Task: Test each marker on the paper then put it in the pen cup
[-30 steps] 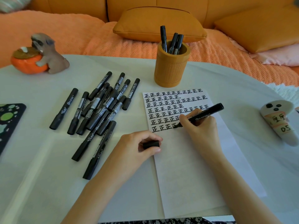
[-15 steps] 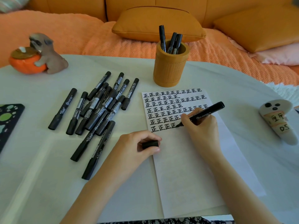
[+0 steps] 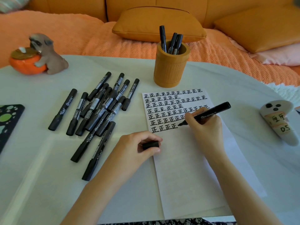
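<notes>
Marker testing is going on at the pale table [image 3: 40, 168] in front of me. The person's right hand [image 3: 205, 127] is gripping an uncapped black marker [image 3: 212, 112] like a pen, fingers and thumb curled round the barrel. Its tip is sitting on the paper [image 3: 186, 176] just past the last character of the bottom row, seemingly touching the sheet. The barrel is lying on a slant, tip pointing to about 8 o'clock and tail rising toward 2 o'clock. The left hand [image 3: 133, 150] is resting at the paper's left edge, thumb and curled fingers pinching the cap [image 3: 151, 145], which is lying roughly 9-to-3; which end is open I cannot tell. The coming move, I'd judge, is turning on this: the cap is waiting at about 8 o'clock from the tip, near it and almost along the barrel's own line, so recapping is asking only a short closing of the two hands. The pen cup [image 3: 170, 70] is standing at 11 o'clock from the right hand, beyond the top of the paper, holding three markers [image 3: 178, 43]; the right hand is the nearer one to it. The loose markers [image 3: 100, 104] are lying heaped at about 10 o'clock from the left hand.
</notes>
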Demonstrator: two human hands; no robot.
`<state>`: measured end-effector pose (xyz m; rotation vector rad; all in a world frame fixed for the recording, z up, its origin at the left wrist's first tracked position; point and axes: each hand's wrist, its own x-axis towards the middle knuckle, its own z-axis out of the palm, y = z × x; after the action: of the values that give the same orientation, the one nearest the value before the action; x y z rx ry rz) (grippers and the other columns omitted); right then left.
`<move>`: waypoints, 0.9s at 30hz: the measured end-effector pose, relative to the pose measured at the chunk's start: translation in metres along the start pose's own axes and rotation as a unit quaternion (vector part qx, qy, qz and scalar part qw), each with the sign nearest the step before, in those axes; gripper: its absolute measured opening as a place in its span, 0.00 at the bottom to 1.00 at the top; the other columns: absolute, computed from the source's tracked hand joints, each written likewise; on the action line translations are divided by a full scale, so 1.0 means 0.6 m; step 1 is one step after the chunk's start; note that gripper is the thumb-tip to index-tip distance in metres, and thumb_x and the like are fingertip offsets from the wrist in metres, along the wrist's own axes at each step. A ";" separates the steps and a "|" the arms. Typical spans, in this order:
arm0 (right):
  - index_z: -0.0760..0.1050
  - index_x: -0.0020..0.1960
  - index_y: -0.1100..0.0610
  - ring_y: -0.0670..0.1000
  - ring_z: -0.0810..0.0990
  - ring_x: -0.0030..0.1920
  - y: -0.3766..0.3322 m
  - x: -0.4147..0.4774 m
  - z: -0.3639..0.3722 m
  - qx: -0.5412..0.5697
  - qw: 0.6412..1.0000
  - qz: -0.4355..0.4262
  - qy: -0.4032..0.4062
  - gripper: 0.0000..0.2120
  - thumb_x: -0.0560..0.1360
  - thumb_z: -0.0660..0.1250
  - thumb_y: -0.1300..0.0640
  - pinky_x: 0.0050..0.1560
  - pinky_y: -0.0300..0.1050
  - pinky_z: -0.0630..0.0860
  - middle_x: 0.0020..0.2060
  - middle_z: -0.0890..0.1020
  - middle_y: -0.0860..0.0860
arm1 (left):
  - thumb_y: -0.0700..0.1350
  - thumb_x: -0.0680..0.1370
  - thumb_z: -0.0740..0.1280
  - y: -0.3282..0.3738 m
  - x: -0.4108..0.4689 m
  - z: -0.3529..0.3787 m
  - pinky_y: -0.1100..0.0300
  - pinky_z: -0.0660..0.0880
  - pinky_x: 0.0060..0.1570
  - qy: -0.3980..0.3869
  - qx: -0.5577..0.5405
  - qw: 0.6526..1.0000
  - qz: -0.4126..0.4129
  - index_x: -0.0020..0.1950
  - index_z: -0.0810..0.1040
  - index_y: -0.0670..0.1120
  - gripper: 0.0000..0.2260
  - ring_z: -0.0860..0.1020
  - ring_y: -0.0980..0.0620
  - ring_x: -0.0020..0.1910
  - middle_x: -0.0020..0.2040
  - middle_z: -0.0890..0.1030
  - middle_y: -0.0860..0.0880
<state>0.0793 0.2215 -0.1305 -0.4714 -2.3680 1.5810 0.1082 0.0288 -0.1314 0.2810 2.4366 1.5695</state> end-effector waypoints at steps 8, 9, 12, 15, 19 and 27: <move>0.75 0.36 0.65 0.51 0.65 0.30 -0.023 -0.005 -0.003 0.195 0.978 0.059 -0.052 0.17 0.76 0.68 0.52 0.31 0.43 0.61 0.31 0.72 0.58 | 0.44 0.71 0.73 0.009 0.002 -0.003 0.70 0.74 0.47 0.054 -0.045 0.997 0.020 0.48 0.83 0.57 0.10 0.81 0.61 0.45 0.45 0.84 0.59; 0.76 0.34 0.62 0.50 0.66 0.29 -0.026 -0.007 -0.002 0.211 0.974 0.065 -0.058 0.16 0.76 0.68 0.53 0.30 0.41 0.62 0.31 0.73 0.57 | 0.44 0.70 0.73 0.010 0.003 -0.004 0.70 0.74 0.46 0.064 -0.057 0.996 0.019 0.49 0.83 0.57 0.10 0.81 0.60 0.45 0.45 0.85 0.58; 0.74 0.33 0.57 0.48 0.68 0.27 -0.032 -0.016 0.004 0.251 0.962 0.076 -0.077 0.13 0.76 0.68 0.57 0.27 0.35 0.66 0.28 0.74 0.49 | 0.42 0.69 0.74 0.015 0.004 -0.004 0.72 0.73 0.44 0.090 -0.096 0.991 0.014 0.51 0.81 0.52 0.12 0.82 0.59 0.43 0.44 0.85 0.54; 0.72 0.33 0.57 0.47 0.69 0.25 -0.038 -0.025 0.011 0.245 0.963 0.064 -0.086 0.13 0.74 0.70 0.57 0.27 0.36 0.67 0.25 0.74 0.48 | 0.40 0.68 0.75 0.019 0.007 -0.002 0.72 0.74 0.42 0.108 -0.123 0.987 0.007 0.48 0.79 0.47 0.11 0.82 0.59 0.42 0.43 0.85 0.54; 0.71 0.34 0.62 0.47 0.60 0.23 -0.043 -0.035 0.021 0.245 0.965 0.033 -0.090 0.13 0.74 0.70 0.59 0.24 0.36 0.59 0.24 0.65 0.52 | 0.40 0.67 0.76 0.019 0.010 0.000 0.69 0.76 0.42 0.112 -0.131 0.985 0.002 0.46 0.79 0.46 0.10 0.82 0.58 0.40 0.42 0.85 0.53; 0.72 0.31 0.60 0.47 0.61 0.23 -0.044 -0.042 0.032 0.213 0.971 0.016 -0.109 0.15 0.75 0.69 0.60 0.26 0.36 0.60 0.24 0.67 0.54 | 0.40 0.67 0.76 0.023 0.010 0.005 0.66 0.77 0.44 0.099 -0.139 0.985 0.007 0.44 0.79 0.46 0.09 0.83 0.56 0.42 0.42 0.85 0.52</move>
<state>0.0917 0.1858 -0.1144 -0.2539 -2.0734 2.1812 0.1040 0.0388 -0.1204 0.0958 2.3143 1.9999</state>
